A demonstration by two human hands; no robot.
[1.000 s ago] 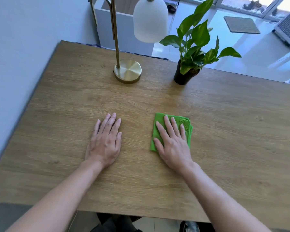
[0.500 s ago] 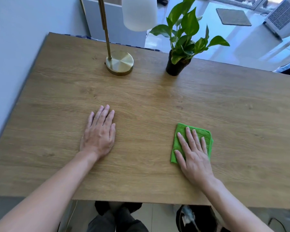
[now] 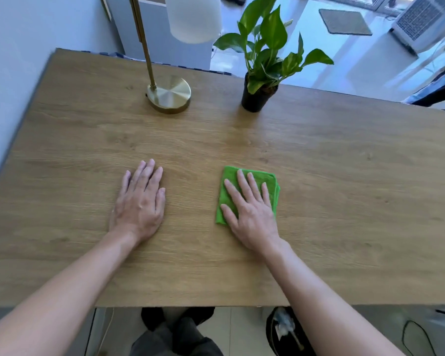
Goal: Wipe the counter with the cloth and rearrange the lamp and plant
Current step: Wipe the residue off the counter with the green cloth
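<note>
A folded green cloth (image 3: 228, 181) lies on the wooden counter (image 3: 344, 201) right of centre. My right hand (image 3: 249, 209) presses flat on it with straight, spread fingers. My left hand (image 3: 139, 199) rests flat on the bare wood about a hand's width to the left of the cloth. At the back stands a brass lamp (image 3: 169, 93) with a round base and a white shade. To its right is a green leafy plant (image 3: 265, 50) in a small black pot.
A pale wall runs along the counter's left side. Beyond the far edge are a white cabinet (image 3: 165, 34), a tiled floor with a grey mat (image 3: 344, 21) and a white appliance (image 3: 424, 21). Under the near edge a dark bin (image 3: 285, 332) stands.
My right hand slid the cloth out to the right and then back left toward the centre. My left hand stayed flat in place.
</note>
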